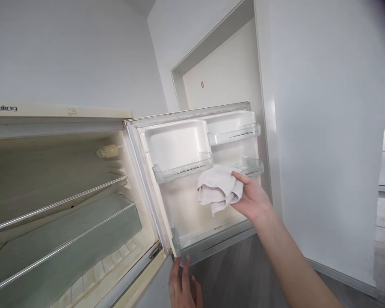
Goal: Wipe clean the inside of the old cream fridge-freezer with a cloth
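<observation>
A small fridge stands with its door (186,201) swung wide to the right. My right hand (252,199) is closed around a bunched white cloth (218,188) and presses it against the inner face of the door, just under the upper door bins. My left hand (182,284) reaches up from below, its fingers stretched and touching the bottom edge of the door at the lowest door shelf (211,241).
The fridge interior (51,205) on the left holds glass shelves and nothing on them. Clear plastic door bins (179,169) sit in the upper door. A white wall (324,128) rises right behind the door, with grey floor below.
</observation>
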`<state>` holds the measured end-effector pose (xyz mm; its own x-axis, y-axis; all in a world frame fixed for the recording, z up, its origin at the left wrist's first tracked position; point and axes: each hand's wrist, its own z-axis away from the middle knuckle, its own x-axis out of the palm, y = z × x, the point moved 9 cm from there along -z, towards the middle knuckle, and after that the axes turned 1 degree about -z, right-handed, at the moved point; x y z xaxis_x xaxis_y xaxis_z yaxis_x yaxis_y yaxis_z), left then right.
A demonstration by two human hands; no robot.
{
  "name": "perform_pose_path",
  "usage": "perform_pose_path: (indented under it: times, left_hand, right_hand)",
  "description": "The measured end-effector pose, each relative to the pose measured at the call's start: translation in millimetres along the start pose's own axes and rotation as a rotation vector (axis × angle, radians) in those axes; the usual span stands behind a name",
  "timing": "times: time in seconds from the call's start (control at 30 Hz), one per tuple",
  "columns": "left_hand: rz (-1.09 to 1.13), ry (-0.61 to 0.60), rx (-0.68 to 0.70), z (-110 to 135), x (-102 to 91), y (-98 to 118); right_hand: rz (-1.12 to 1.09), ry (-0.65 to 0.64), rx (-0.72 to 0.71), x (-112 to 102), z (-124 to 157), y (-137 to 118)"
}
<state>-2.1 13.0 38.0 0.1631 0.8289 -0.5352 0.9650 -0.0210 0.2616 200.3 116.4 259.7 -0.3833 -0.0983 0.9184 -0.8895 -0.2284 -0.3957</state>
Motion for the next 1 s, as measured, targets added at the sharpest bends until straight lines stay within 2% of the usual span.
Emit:
perform_pose_path:
  times: [0.1,0.17,0.3,0.4,0.47,0.57,0.8,0.9,0.97,1.0]
  left_hand:
    - [-0.093,0.014,0.162,-32.3,8.8,24.9]
    - [-0.153,-0.007,0.261,-43.5,13.1,39.4]
    - [-0.214,0.004,0.304,-47.2,14.4,47.0]
    - [-0.21,0.008,0.308,-45.5,13.8,46.3]
    - [-0.205,0.012,0.311,-45.4,12.0,45.6]
    - [-0.197,0.012,0.317,-45.0,8.8,44.0]
    - [-0.153,-0.009,0.306,-40.4,5.4,33.9]
    - [-0.137,-0.023,0.305,-38.8,3.8,30.7]
    - [-0.125,-0.016,0.294,-38.0,1.2,29.0]
    - [-0.111,-0.008,0.282,-37.7,-0.4,27.9]
  right_hand:
    - [-0.01,0.044,-0.176,-7.2,23.1,-40.2]
    - [0.004,0.037,-0.361,-6.4,39.6,-76.7]
    - [0.14,-0.116,-0.876,16.6,76.7,-149.7]
    - [0.245,-0.192,-1.19,37.0,94.4,-176.6]
    - [0.295,-0.174,-1.285,47.3,92.2,-182.4]
    - [0.383,-0.168,-1.314,66.4,75.4,-183.0]
    - [0.789,-0.183,-1.265,128.8,19.9,-184.6]
    - [0.925,-0.123,-1.468,152.6,21.5,-188.9]
    - [1.068,-0.229,-1.645,171.8,30.2,-181.6]
    - [1.193,-0.355,-1.7,182.2,32.5,-172.3]
